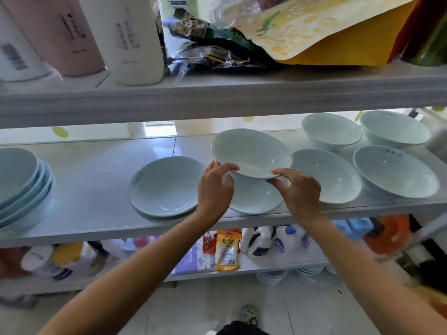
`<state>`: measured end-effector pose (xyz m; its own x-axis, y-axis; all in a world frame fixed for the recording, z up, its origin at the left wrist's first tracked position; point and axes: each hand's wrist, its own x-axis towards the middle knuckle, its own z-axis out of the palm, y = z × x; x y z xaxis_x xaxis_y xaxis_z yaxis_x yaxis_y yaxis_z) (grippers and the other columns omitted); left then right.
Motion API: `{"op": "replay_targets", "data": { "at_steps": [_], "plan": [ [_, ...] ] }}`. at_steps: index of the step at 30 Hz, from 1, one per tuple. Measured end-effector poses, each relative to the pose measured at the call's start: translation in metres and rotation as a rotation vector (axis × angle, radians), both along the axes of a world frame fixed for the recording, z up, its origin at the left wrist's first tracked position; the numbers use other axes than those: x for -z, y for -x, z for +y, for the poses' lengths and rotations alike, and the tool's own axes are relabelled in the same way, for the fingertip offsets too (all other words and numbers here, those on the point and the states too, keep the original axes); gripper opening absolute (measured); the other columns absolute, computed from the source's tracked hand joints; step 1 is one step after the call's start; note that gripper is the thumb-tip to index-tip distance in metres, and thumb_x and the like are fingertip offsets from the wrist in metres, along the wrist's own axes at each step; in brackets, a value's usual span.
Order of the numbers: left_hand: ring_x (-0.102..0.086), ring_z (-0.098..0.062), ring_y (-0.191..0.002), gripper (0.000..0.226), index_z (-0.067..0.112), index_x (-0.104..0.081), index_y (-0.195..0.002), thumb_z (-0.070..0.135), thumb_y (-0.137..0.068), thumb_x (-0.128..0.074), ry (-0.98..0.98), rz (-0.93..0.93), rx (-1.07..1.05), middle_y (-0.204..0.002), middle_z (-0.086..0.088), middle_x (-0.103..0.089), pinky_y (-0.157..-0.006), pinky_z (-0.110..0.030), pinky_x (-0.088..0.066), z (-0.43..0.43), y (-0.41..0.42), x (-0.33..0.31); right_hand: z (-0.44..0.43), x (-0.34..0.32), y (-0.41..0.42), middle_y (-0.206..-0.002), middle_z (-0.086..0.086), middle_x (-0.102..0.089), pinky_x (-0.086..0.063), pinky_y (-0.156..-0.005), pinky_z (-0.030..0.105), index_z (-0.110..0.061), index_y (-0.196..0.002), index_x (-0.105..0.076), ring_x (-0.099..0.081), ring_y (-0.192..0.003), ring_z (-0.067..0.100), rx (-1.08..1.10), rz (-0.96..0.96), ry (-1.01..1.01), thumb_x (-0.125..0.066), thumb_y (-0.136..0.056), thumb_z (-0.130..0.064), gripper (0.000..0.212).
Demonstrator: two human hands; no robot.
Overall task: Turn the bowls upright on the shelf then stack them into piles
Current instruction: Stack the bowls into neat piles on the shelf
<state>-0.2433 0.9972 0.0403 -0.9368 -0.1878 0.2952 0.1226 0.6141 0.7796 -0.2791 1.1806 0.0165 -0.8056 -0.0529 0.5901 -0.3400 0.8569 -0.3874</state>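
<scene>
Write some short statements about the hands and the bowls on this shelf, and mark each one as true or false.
1. The left hand and the right hand grip the held bowl at its rim. True.
2. The held bowl is upside down. False: its opening faces up, tilted toward the camera.
3. A second bowl lies on the shelf just below the held bowl. True.
4. Only a single bowl stands at the left end of the shelf. False: a stack of several bowls stands there.
5. The upper shelf holds more bowls. False: it holds bottles and packets.
</scene>
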Motion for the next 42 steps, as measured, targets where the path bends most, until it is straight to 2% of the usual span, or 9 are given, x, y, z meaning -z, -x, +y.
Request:
{"op": "replay_targets", "data": {
  "at_steps": [8, 12, 16, 18, 21, 26, 31, 37, 42],
  "plan": [
    [-0.050, -0.018, -0.121, 0.025, 0.013, -0.069, -0.106, 0.002, -0.091, -0.052, -0.191, -0.101, 0.045, -0.130, -0.004, -0.057, -0.096, -0.017, -0.042, -0.009, -0.031, 0.027, -0.011, 0.028, -0.045, -0.079, 0.011, -0.073, -0.037, -0.061, 0.022, -0.012, -0.095, -0.073, -0.067, -0.071, 0.028, 0.065, -0.126, 0.001, -0.075, -0.077, -0.029, 0.025],
    [-0.040, -0.022, -0.134, 0.034, 0.015, -0.065, -0.117, -0.002, -0.090, -0.052, -0.184, -0.102, 0.050, -0.138, -0.006, -0.051, -0.113, -0.040, -0.037, -0.010, -0.037, 0.034, -0.015, 0.037, -0.054, -0.102, 0.014, -0.071, -0.048, -0.074, 0.031, -0.008, -0.109, -0.068, -0.066, -0.094, 0.031, 0.047, -0.224, 0.060, -0.068, -0.085, -0.021, 0.027],
    [-0.039, -0.006, -0.132, 0.032, 0.014, -0.063, -0.118, 0.000, -0.093, -0.048, -0.244, 0.043, -0.016, -0.139, 0.003, -0.048, -0.108, -0.006, -0.028, -0.008, -0.060, 0.038, -0.021, 0.039, -0.061, -0.131, 0.011, -0.058, -0.041, -0.096, 0.028, -0.009, -0.130, -0.055, -0.054, -0.120, 0.026, 0.144, -0.317, 0.321, -0.047, -0.094, -0.005, 0.037],
    [-0.054, 0.007, -0.111, 0.026, 0.020, -0.065, -0.108, 0.004, -0.095, -0.047, -0.342, 0.088, -0.030, -0.119, 0.011, -0.061, -0.097, -0.008, -0.042, -0.009, -0.070, 0.045, -0.028, 0.035, -0.065, -0.135, 0.005, -0.053, -0.035, -0.098, 0.024, -0.012, -0.137, -0.046, -0.048, -0.124, 0.018, 0.187, -0.387, 0.597, -0.039, -0.098, -0.008, 0.040],
    [-0.062, -0.003, -0.089, 0.017, 0.018, -0.062, -0.102, 0.024, -0.097, -0.047, -0.417, -0.191, -0.035, -0.097, 0.003, -0.069, -0.080, -0.025, -0.047, -0.011, -0.066, 0.054, -0.033, 0.032, -0.058, -0.132, 0.005, -0.054, -0.044, -0.099, 0.035, -0.012, -0.139, -0.041, -0.052, -0.118, 0.020, 0.252, -0.565, 0.980, -0.038, -0.100, -0.027, 0.042],
    [-0.051, -0.028, -0.122, 0.074, 0.011, -0.027, -0.145, 0.056, -0.090, -0.046, -0.680, -0.670, 0.015, -0.138, -0.011, -0.048, -0.103, -0.047, -0.044, -0.007, -0.038, 0.051, -0.040, 0.023, -0.045, -0.110, 0.015, -0.059, -0.058, -0.073, 0.041, -0.011, -0.118, -0.048, -0.062, -0.100, 0.035, 0.123, -0.898, 1.368, -0.048, -0.097, -0.028, 0.026],
    [-0.049, -0.029, -0.123, 0.048, 0.010, -0.038, -0.138, 0.024, -0.095, -0.053, -1.071, -0.679, -0.074, -0.135, -0.011, -0.049, -0.094, -0.045, -0.051, -0.006, -0.010, 0.038, -0.038, 0.021, -0.032, -0.099, 0.014, -0.056, -0.054, -0.088, 0.049, -0.004, -0.114, -0.045, -0.057, -0.104, 0.035, 0.121, -0.938, 1.395, -0.046, -0.092, -0.005, 0.022],
    [-0.053, -0.032, -0.118, 0.034, 0.004, -0.048, -0.126, -0.002, -0.092, -0.048, -1.157, -0.602, -0.126, -0.121, -0.013, -0.052, -0.085, -0.045, -0.056, 0.002, -0.012, 0.031, -0.031, 0.027, -0.026, -0.110, 0.017, -0.057, -0.049, -0.096, 0.053, -0.006, -0.106, -0.048, -0.056, -0.115, 0.039, 0.179, -0.929, 1.283, -0.048, -0.085, 0.000, 0.021],
    [-0.056, -0.031, -0.114, 0.029, 0.003, -0.051, -0.119, -0.005, -0.091, -0.048, -1.151, -0.542, -0.135, -0.122, -0.015, -0.054, -0.085, -0.045, -0.057, 0.007, -0.011, 0.025, -0.026, 0.015, -0.026, -0.117, 0.019, -0.055, -0.061, -0.067, 0.041, -0.007, -0.112, -0.045, -0.058, -0.109, 0.041, 0.099, -0.927, 1.378, -0.044, -0.088, 0.004, 0.027]
  ]
}}
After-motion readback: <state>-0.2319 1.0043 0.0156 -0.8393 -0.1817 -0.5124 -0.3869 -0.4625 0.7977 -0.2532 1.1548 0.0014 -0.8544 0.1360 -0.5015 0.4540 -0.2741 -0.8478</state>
